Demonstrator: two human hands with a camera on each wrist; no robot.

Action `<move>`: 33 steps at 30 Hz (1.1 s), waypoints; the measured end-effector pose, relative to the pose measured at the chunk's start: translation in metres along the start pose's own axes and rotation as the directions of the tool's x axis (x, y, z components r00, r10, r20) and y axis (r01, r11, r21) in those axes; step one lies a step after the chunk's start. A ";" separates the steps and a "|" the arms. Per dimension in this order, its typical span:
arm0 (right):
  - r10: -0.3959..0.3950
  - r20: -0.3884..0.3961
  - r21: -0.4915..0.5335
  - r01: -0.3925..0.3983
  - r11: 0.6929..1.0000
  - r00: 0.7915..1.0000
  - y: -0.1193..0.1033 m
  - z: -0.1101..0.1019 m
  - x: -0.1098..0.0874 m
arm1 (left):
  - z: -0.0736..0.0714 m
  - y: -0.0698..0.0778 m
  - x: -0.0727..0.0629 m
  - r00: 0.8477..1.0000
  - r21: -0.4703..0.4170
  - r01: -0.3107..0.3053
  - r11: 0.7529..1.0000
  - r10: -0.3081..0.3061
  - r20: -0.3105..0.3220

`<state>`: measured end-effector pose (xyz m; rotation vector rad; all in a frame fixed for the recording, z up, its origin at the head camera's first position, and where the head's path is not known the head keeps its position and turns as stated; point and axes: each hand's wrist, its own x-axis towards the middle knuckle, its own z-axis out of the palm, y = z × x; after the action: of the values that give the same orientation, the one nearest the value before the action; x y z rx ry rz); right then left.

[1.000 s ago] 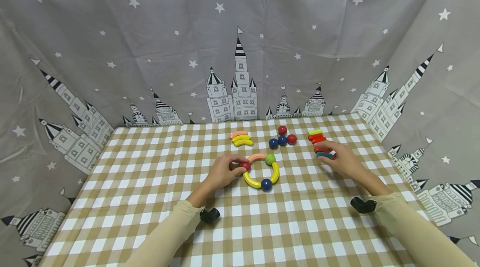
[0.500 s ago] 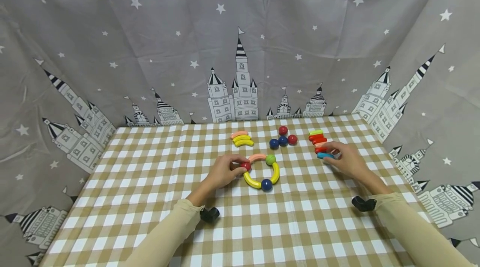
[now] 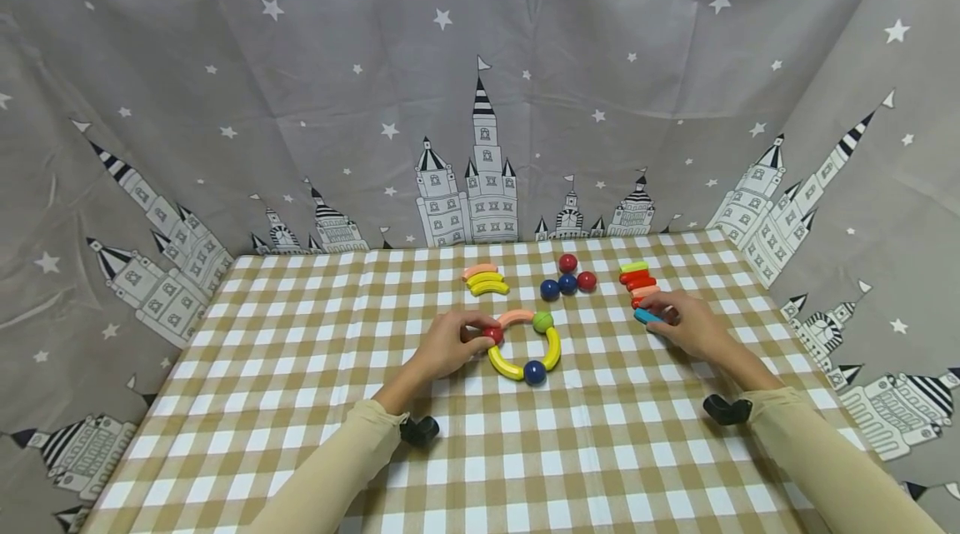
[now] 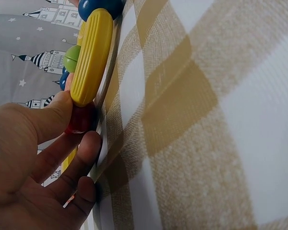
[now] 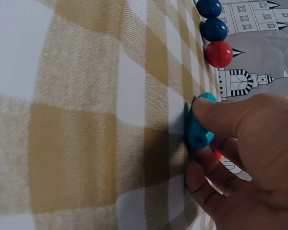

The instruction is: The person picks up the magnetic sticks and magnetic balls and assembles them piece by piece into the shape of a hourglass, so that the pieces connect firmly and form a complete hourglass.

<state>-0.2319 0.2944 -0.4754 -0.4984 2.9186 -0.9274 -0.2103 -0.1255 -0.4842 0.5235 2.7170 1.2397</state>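
A ring of curved rods and balls lies before me in the head view: a pink rod point(image 3: 516, 316), a green ball point(image 3: 543, 321), yellow rods point(image 3: 506, 366) and a dark blue ball point(image 3: 535, 372). At its left side, my left hand point(image 3: 447, 344) pinches the ring's red ball point(image 3: 492, 335) between thumb and fingers. The left wrist view has a ribbed yellow rod point(image 4: 92, 57) meeting that ball. My right hand point(image 3: 693, 326) pinches a short light blue rod point(image 5: 199, 125) close to the tablecloth, at the near end of a row of coloured rods.
That row holds red rods point(image 3: 637, 277), a pink one and a lime one point(image 3: 633, 267). Two loose red balls point(image 3: 587, 281) and two dark blue balls point(image 3: 550, 290) cluster behind the ring. Spare yellow rods point(image 3: 490, 288) and a pink one lie at the back. A checked cloth point(image 3: 480, 467) covers the table.
The light blue rod in my right hand has turned and come slightly away from the row. My left hand stays on the red ball; the ring looks unchanged.
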 end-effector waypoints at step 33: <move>-0.068 -0.018 0.195 0.070 0.978 0.998 -0.042 -0.012 -0.001 | 0.001 -0.001 -0.001 1.000 -0.001 -0.003 1.000 0.003 -0.011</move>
<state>-0.2204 0.2692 -0.4420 -0.5856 2.7948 -1.2131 -0.2090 -0.1252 -0.4856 0.5223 2.7258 1.2480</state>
